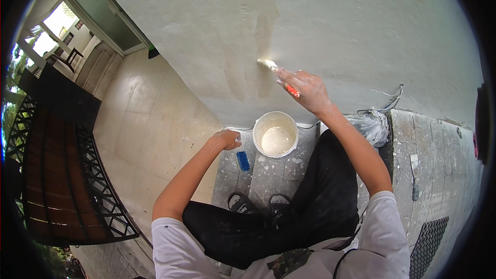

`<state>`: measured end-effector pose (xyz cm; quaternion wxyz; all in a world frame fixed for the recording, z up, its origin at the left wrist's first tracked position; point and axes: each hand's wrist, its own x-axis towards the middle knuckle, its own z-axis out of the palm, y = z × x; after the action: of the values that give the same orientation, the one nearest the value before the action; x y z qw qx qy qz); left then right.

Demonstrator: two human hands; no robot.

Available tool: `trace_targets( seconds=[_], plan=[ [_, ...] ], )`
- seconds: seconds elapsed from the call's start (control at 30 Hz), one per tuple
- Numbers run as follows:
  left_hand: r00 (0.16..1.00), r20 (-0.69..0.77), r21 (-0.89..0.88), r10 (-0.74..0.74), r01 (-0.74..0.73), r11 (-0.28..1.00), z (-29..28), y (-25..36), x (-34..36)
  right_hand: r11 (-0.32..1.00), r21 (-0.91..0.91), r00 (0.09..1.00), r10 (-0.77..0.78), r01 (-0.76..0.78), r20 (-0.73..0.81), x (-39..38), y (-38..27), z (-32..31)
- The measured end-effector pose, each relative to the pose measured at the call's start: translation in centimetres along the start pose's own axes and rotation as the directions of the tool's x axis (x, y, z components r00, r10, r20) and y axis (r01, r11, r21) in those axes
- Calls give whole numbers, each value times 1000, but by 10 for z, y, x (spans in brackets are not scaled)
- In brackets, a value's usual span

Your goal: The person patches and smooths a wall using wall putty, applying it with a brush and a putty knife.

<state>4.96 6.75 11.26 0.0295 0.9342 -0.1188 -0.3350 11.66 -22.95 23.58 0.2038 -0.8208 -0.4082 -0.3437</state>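
Note:
My right hand point(305, 88) is shut on an orange-handled paintbrush point(291, 89), its pale bristles against the white wall point(351, 31) where faint darker streaks run down. My left hand point(227, 138) is low at the left, by the wall's base, with its fingers curled; whether they hold anything I cannot make out. Below it lies a small blue brush-like object point(243, 161). A white bucket point(276, 144) of pale paint or coating stands between my hands on the spattered grey paving.
A plastic bag and wires point(371, 128) lie beside a raised paved ledge point(418, 201) bearing a scraper point(414, 175) and a grate point(429, 240). My knees and sandalled feet point(243, 205) are below. Leftward are a tiled floor point(134, 119), dark metal railing point(98, 170), steps and a glass door.

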Motion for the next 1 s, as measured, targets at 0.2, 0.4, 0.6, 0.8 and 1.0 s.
trace_targets(
  seconds=[0.2, 0.4, 0.6, 0.8, 1.0],
  plan=[
    [999, -16, 39, -29, 29, 999, -7, 9, 5, 991, -119, 956, -99, 68, -277, -1, 0, -14],
    [998, -46, 21, 30, -29, 999, 3, 7, 12, 977, -112, 961, -151, 181, 232, -52, 0, 43],
    [1000, 6, 42, -19, 19, 999, 4, 6, 2, 981, -93, 982, -178, 172, -60, 45, -18, -30],
    [1000, -23, 66, -20, 22, 998, -3, 3, 4, 958, -225, 964, -213, 175, -158, 41, -14, -18],
    [984, -176, 17, 24, -21, 1000, -9, 7, -10, 1000, 18, 952, -11, 6, 306, -36, -21, 20]
  ],
)
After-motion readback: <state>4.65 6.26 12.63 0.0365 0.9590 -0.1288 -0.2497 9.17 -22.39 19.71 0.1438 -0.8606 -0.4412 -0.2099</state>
